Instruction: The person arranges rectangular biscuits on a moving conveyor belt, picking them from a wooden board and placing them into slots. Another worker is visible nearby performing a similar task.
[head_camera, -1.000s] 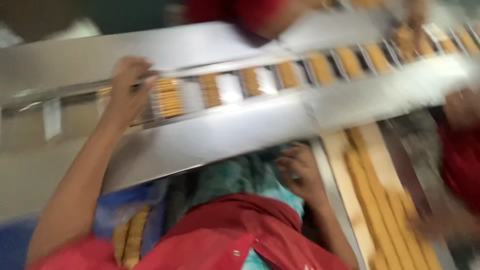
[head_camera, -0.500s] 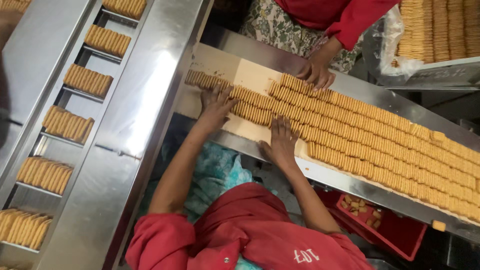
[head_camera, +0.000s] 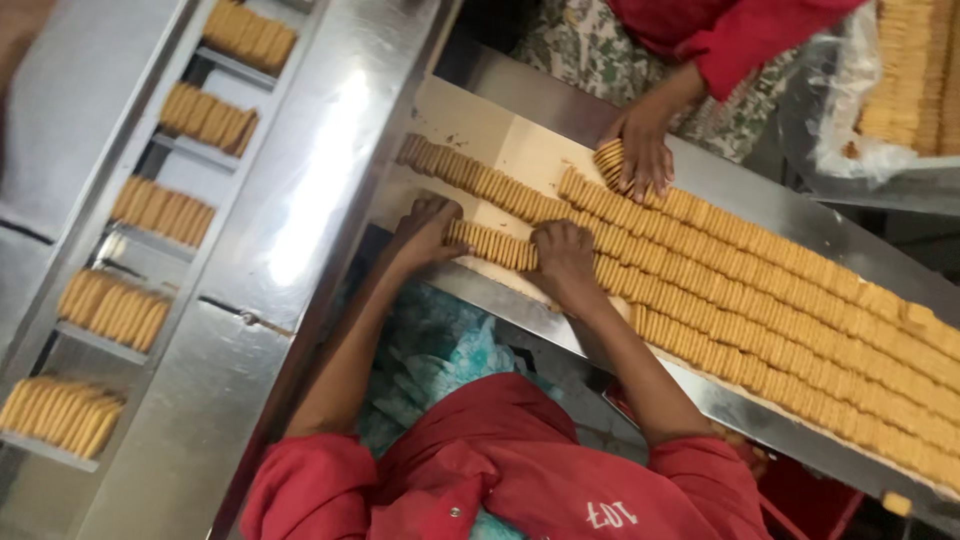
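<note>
Biscuits (head_camera: 490, 244), a short stack set on edge, are bracketed end to end between the left hand (head_camera: 425, 228) and the right hand (head_camera: 562, 258); fingers of both are curled and pressed against the stack's ends. Its long axis runs along the near edge of the cream-coloured conveyor belt (head_camera: 500, 140), from one hand to the other. Long biscuit rows (head_camera: 780, 290) fill the belt beyond. Another person's hand (head_camera: 640, 150) is laid on a far row. Pocketed steel lane (head_camera: 165, 225), at left, holds separate bundles (head_camera: 112, 308).

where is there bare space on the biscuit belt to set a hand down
Bare belt lies above the upper biscuit row's start, up to the steel rim. To the right, packed rows fill it. The left hand and right hand clasp a short biscuit stack; a co-worker's hand crowds the far side.
</note>
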